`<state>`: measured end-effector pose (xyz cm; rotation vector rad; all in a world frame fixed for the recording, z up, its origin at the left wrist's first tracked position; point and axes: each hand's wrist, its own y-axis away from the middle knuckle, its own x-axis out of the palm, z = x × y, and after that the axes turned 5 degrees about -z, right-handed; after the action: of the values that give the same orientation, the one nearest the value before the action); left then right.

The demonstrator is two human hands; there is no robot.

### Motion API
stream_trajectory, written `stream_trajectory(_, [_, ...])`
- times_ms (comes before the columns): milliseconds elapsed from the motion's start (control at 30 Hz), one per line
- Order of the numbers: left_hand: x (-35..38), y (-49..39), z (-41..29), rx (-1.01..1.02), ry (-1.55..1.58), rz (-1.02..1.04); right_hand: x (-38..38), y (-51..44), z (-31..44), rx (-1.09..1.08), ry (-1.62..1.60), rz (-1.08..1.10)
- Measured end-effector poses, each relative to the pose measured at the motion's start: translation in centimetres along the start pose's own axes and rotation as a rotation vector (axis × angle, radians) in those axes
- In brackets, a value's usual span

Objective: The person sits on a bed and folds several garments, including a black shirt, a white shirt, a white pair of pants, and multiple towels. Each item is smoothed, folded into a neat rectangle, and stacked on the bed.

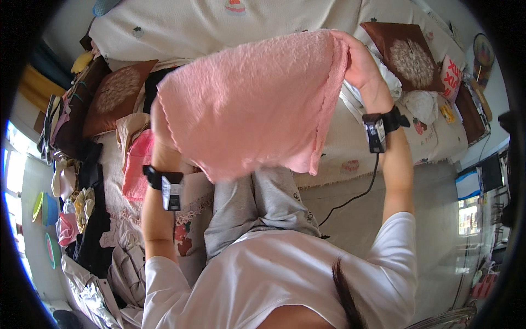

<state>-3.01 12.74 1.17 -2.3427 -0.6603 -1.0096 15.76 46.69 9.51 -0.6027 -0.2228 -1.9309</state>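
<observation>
A fluffy pink towel (250,103) is stretched in the air between my two hands, above my lap and in front of the sofa. At its upper right corner, my right hand (357,61) grips the edge, with the thumb on top. My left hand (161,123) is at the left edge, its fingers mostly hidden behind the cloth. The towel's lower edge hangs loose and looks slightly blurred. A brighter pink cloth (139,168) lies on the sofa beside my left forearm.
The sofa has a cream cover (328,12). Brown cushions stand at the left (117,96) and right (407,57). White cloth (386,74) lies behind my right hand. Piled clothes (127,263) are at the lower left. A black cable (349,201) runs from my right wrist.
</observation>
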Motion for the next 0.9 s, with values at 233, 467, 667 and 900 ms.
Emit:
stream_trajectory(233, [6.2,-4.0,-6.5,-0.048,-0.39,0.094,-1.5,-1.7,0.6,-0.288,1.072,-0.114])
stream_trajectory(467, [8.1,-4.5,-10.2,0.354,-0.862,-0.023,-1.8,-2.9,5.7,-0.149,1.314,-0.324])
stream_trajectory(667, [7.0,-6.7,-12.1,0.318,-0.787,-0.081,-2.5,-3.3,5.4,0.144,0.199,-0.01])
stream_trajectory(900, [6.3,-5.3,-12.8,0.545,-1.156,-0.17,0.1,-2.2,6.7,-0.095,0.139,0.053])
